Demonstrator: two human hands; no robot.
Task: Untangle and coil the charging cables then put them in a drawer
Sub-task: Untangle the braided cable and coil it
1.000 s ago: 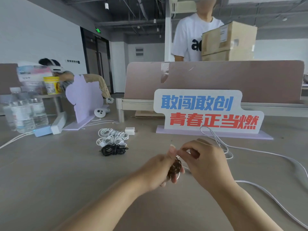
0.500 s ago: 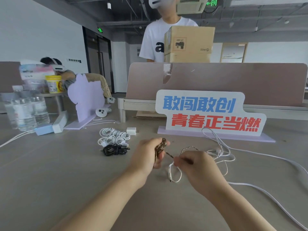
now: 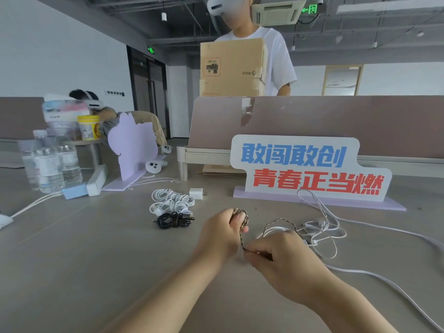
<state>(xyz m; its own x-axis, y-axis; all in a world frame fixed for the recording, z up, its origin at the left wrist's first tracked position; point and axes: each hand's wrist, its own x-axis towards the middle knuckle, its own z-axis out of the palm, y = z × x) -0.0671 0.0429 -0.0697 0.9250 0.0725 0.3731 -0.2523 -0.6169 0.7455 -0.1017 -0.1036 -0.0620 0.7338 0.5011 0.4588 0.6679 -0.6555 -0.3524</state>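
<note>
A brown braided cable (image 3: 241, 236) runs between my two hands above the desk. My left hand (image 3: 222, 233) grips a small coil of it at the fingertips. My right hand (image 3: 281, 258) pinches the same cable lower down, and its free length arcs away to the right into a tangle of white cables (image 3: 319, 228). Farther left on the desk lie a coiled white cable bundle (image 3: 171, 201) and a coiled black cable (image 3: 174, 220). No drawer is in view.
A white charger plug (image 3: 196, 193) sits behind the coils. A lettered sign (image 3: 310, 168) stands at the back, a lilac cutout (image 3: 132, 145) and water bottles (image 3: 51, 164) at the left. A long white flat cable (image 3: 384, 280) trails right. A person carrying cardboard boxes (image 3: 231, 68) stands behind the partition.
My hands have drawn apart, stretching the braided cable between them; the right hand dropped lower. The person with the boxes has walked left behind the partition.
</note>
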